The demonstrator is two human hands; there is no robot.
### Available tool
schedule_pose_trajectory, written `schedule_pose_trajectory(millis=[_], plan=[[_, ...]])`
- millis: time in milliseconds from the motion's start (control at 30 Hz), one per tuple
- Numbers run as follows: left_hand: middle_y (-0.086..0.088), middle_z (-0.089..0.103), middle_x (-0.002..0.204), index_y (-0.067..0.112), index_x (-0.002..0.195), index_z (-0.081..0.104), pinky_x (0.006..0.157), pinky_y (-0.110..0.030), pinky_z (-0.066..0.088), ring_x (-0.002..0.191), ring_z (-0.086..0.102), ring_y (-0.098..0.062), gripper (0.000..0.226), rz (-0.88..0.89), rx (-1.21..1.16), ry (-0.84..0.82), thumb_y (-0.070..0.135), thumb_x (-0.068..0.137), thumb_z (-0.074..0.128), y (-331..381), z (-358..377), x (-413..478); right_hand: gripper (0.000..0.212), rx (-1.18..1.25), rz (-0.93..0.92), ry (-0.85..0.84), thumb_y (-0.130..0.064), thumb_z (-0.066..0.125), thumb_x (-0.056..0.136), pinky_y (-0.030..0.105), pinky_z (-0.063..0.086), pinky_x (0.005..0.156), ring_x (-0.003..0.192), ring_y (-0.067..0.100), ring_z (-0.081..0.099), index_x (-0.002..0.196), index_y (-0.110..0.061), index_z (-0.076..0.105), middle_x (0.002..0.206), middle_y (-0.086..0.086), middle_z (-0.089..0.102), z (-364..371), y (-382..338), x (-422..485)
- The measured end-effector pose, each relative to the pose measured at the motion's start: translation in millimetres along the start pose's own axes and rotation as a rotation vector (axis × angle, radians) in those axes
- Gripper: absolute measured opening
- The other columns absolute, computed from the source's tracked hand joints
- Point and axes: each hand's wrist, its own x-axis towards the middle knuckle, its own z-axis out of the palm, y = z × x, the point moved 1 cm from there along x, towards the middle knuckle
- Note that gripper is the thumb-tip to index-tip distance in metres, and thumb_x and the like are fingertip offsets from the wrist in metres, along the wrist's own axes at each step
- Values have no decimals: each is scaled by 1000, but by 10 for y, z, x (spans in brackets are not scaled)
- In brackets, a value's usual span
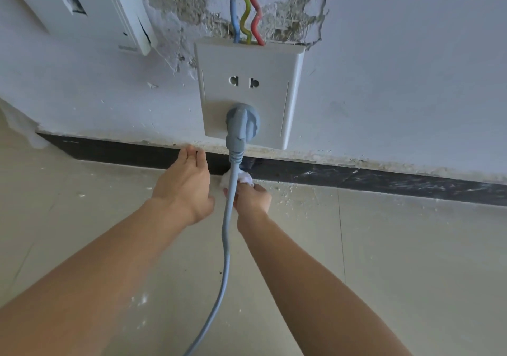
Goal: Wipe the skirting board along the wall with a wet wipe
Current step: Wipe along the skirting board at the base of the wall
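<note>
The skirting board (356, 180) ran dark along the foot of the wall (411, 81), streaked with pale dust on its right stretch. The right grip (253, 197) clenched a bunched white wipe (245, 177) and pressed it to the board low down, near the floor (411, 273), just under the socket (247, 92). The left grip (186, 180) was released, with its fingers straight and their tips touching the board's top edge. A grey cable (226, 245) dropped from the plug (242, 121) and hung between the two, crossing in front of the wipe.

The cable looked like the main hazard. A stroke to the left would likely have dragged the wipe or wrist into it, tugging the plug loose or tilting it in the socket. Moisture was the second worry: the wipe worked just below a plugged-in outlet, and three wires (244, 18) ran bare out of broken plaster above it, so a raised wet wipe could have met live parts. Crumbling plaster along the board's top edge might have fallen onto cleaned sections, and grit on the floor could have been picked up and smeared along the dark face.
</note>
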Motion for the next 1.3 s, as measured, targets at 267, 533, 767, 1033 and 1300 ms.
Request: schedule_pose_trajectory(millis=[267, 533, 767, 1033, 1300], plan=[[-20, -1, 158, -2, 151, 1, 118, -36, 18, 147, 0, -31, 81, -15, 2, 39, 31, 96, 50, 45, 100, -46, 9, 312, 5, 130, 10, 62, 80, 18, 57, 53, 62, 19, 66, 80, 2, 62, 77, 14, 67, -457, -333, 62], [-19, 32, 139, -2, 137, 33, 91, -35, 40, 123, 41, -34, 48, -57, -111, 102, 7, 91, 45, 81, -59, -67, 11, 423, 40, -69, 10, 58, 84, 30, 61, 65, 75, 26, 63, 88, 0, 57, 93, 18, 59, -498, -122, -43], [-16, 43, 123, 1, 121, 45, 79, -34, 41, 107, 48, -29, 35, -98, -128, 138, 13, 90, 52, 81, -84, -14, 13, -1, -232, -86, 4, 68, 75, 29, 59, 74, 68, 19, 61, 74, -6, 60, 71, 8, 62, -86, -334, -70], [-16, 39, 129, 2, 128, 43, 74, -30, 36, 112, 46, -29, 39, -47, -81, 161, 19, 93, 51, 52, -34, 5, 9, 698, -101, 224, 7, 61, 81, 20, 57, 69, 77, 17, 65, 87, 1, 58, 97, 12, 63, -948, -346, 144], [-20, 48, 125, -3, 127, 42, 90, -38, 46, 115, 47, -35, 43, -58, -124, 159, 20, 92, 53, 149, -76, 9, 20, 236, 27, -146, 2, 59, 87, 35, 59, 78, 74, 28, 67, 107, -1, 61, 87, 16, 67, -362, -244, -37]])
